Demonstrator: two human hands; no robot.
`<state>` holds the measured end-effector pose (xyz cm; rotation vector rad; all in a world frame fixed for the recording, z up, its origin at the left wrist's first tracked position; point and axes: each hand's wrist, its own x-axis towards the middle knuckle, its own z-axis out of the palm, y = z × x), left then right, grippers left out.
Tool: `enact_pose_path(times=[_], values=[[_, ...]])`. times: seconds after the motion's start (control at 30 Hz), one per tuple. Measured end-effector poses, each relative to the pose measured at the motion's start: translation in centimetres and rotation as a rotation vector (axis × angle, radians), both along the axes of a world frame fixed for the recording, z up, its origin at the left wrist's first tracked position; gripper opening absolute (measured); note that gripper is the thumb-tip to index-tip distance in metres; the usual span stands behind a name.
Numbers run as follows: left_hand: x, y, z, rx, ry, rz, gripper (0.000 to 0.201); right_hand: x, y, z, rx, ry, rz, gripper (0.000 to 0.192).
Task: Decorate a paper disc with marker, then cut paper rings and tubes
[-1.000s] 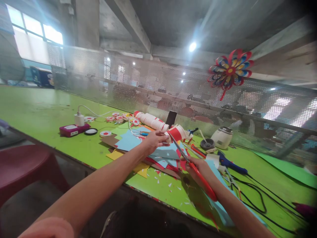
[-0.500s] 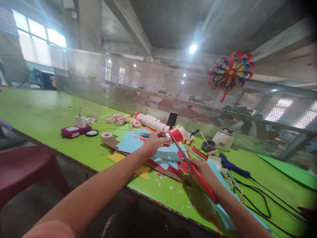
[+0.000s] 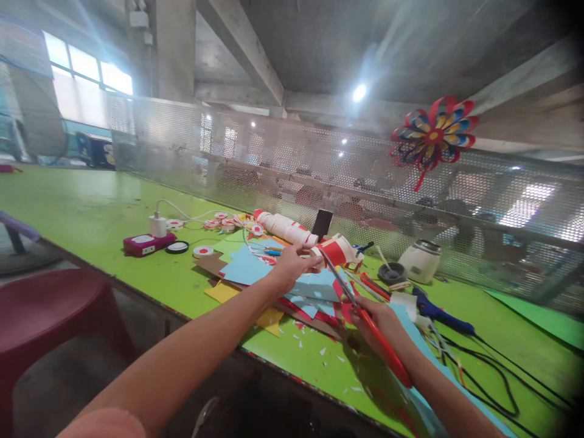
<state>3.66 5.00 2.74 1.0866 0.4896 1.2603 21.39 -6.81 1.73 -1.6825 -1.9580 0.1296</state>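
My left hand [image 3: 293,266] pinches the left edge of a curved red and white paper piece [image 3: 336,250], holding it above a pile of coloured paper. In my right hand [image 3: 376,319] are scissors with red handles [image 3: 385,347]. Their blades [image 3: 336,275] point up and away, with the tips at the paper piece's lower left edge; whether they are cutting into it I cannot tell. Beneath both lie light blue sheets [image 3: 249,266], with red and brown ones under them. A long white roll with a red end [image 3: 288,227] lies just behind my left hand.
At the left stand a purple power strip [image 3: 148,244] with a white charger and several small red and white discs [image 3: 203,251]. A phone [image 3: 323,224] leans behind the paper piece. To the right are a blue glue gun [image 3: 442,315], black cables [image 3: 493,368] and a white jar [image 3: 418,261]. Mesh fencing [image 3: 283,164] borders the back.
The whole scene has shifted slightly right and down as the camera turned. Both hands keep their grips, with the scissors and paper piece in nearly the same positions.
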Motion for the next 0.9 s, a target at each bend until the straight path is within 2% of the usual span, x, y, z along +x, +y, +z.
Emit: enact_pose_path(times=[0.2, 0.47, 0.67, 0.9], values=[[0.1, 0.0, 0.1, 0.004, 0.001, 0.021, 0.033, -0.2, -0.1, -0.2, 0.041, -0.036, -0.021, 0.041], [0.2, -0.1, -0.1, 0.018, 0.001, 0.027, 0.036, 0.2, 0.1, -1.3, 0.077, -0.003, -0.048, 0.036], [-0.1, 0.1, -0.2, 0.044, 0.025, 0.027, 0.037, 1.1, 1.0, -1.6, 0.076, -0.011, -0.032, 0.035], [-0.4, 0.3, -0.3, 0.065, 0.041, -0.012, 0.053, 1.9, 1.7, -2.0, 0.041, 0.003, -0.002, 0.040]])
